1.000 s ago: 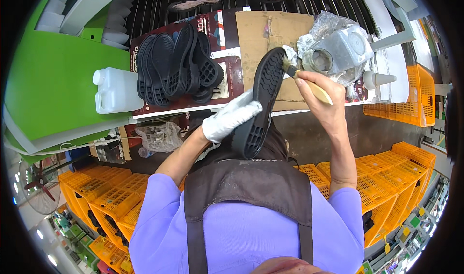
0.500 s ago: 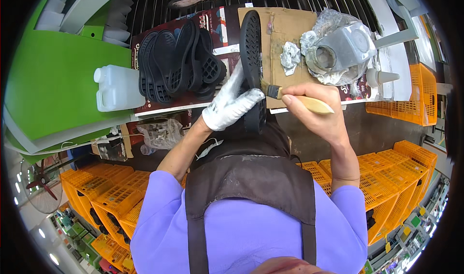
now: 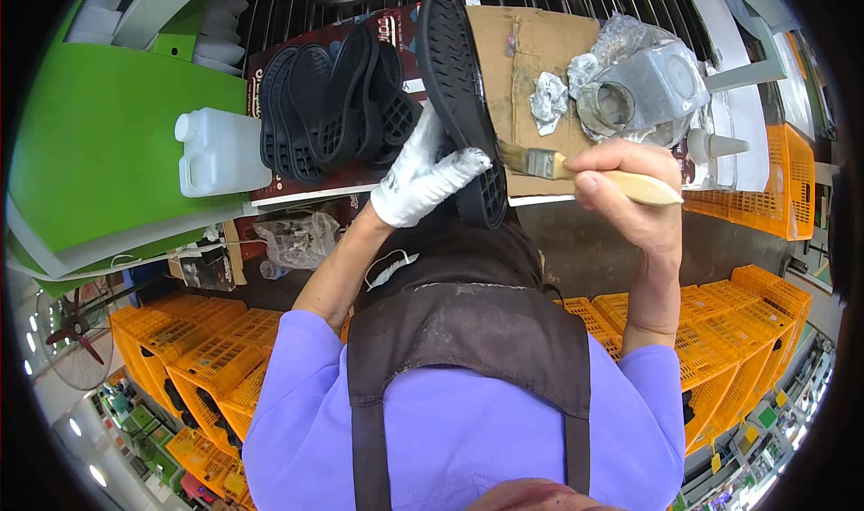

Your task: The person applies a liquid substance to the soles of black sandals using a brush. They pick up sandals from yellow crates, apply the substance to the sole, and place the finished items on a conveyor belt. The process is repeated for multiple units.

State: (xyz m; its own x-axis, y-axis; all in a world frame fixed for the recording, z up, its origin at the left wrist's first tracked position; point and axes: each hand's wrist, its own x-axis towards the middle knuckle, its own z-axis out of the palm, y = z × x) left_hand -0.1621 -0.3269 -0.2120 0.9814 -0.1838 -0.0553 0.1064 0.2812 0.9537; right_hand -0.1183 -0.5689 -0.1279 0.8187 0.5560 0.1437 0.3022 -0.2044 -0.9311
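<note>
A black shoe sole (image 3: 453, 74) stands on its edge in my left hand (image 3: 427, 180), which wears a white glove. The thumb presses the near part of the sole, and the other fingers go behind it. My bare right hand (image 3: 632, 187) grips a flat paintbrush (image 3: 650, 189) by its pale wooden handle. Its bristles point left at the sole's right edge, touching or very near it. Several more black soles (image 3: 328, 97) lean together on the left of the worktop. Right of the brush sits a cut-open clear plastic container (image 3: 637, 97) wrapped in film.
Brown cardboard (image 3: 531, 43) covers the worktop, with crumpled foil-like scrap (image 3: 548, 103) on it. A white jug (image 3: 225, 153) stands at left, a nozzle bottle (image 3: 714, 144) at right. Beyond is a rack of dark bars (image 3: 621, 7) carrying soles. Orange crates (image 3: 211, 353) stand on both sides.
The brush has moved right and its bristles now show. The sole has tilted, its far end swinging left and its tread turning more into view.
</note>
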